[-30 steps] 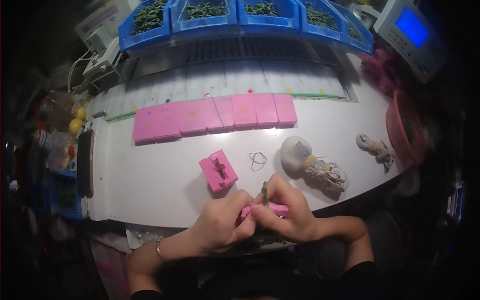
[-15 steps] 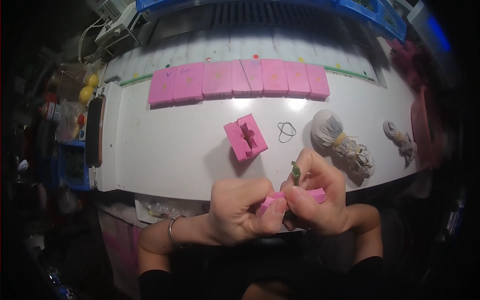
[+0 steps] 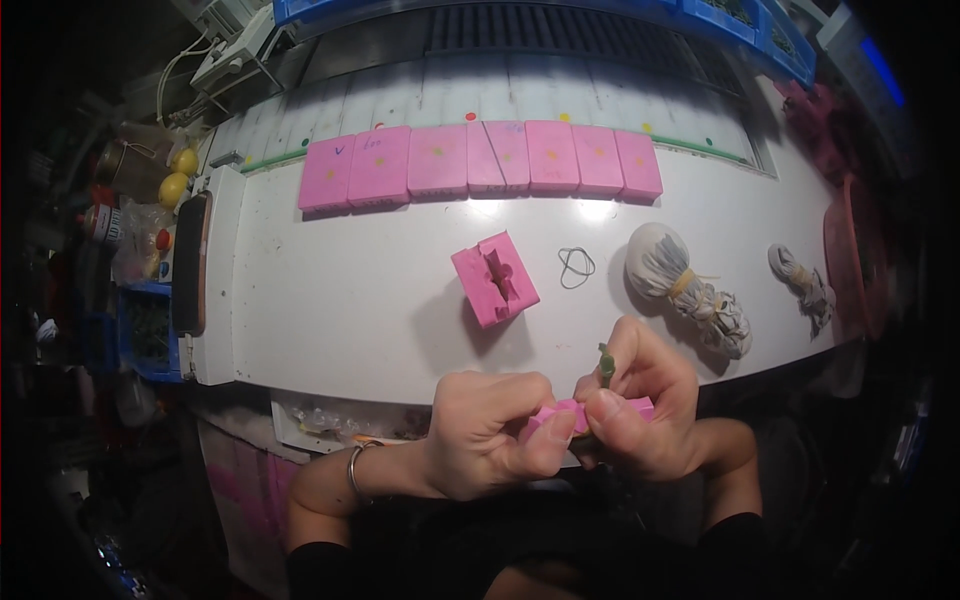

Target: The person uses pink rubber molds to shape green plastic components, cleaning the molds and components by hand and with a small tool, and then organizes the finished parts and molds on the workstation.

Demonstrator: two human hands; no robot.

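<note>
Close to my body, past the table's near edge, both hands grip a pink rubber mold piece between them. My left hand is closed, its thumb pressing on the piece's left end. Fingers and thumb of my right hand pinch the right end. From the piece, beside my right thumb, a small green piece sticks up; its exact kind is unclear. My fingers hide much of the mold piece. Farther off on the white table stands a pink mold block with a cross-shaped cavity in its top.
Several pink mold blocks form a row along the back. A thin dark rubber band lies right of the cavity block. Two tied cloth pouches lie at right, near a red basin. A phone rests on the left edge.
Both hands, with the mold piece and the green piece, have shifted slightly nearer to me and to the right. The coloured dots on the strip behind the row have moved left.
</note>
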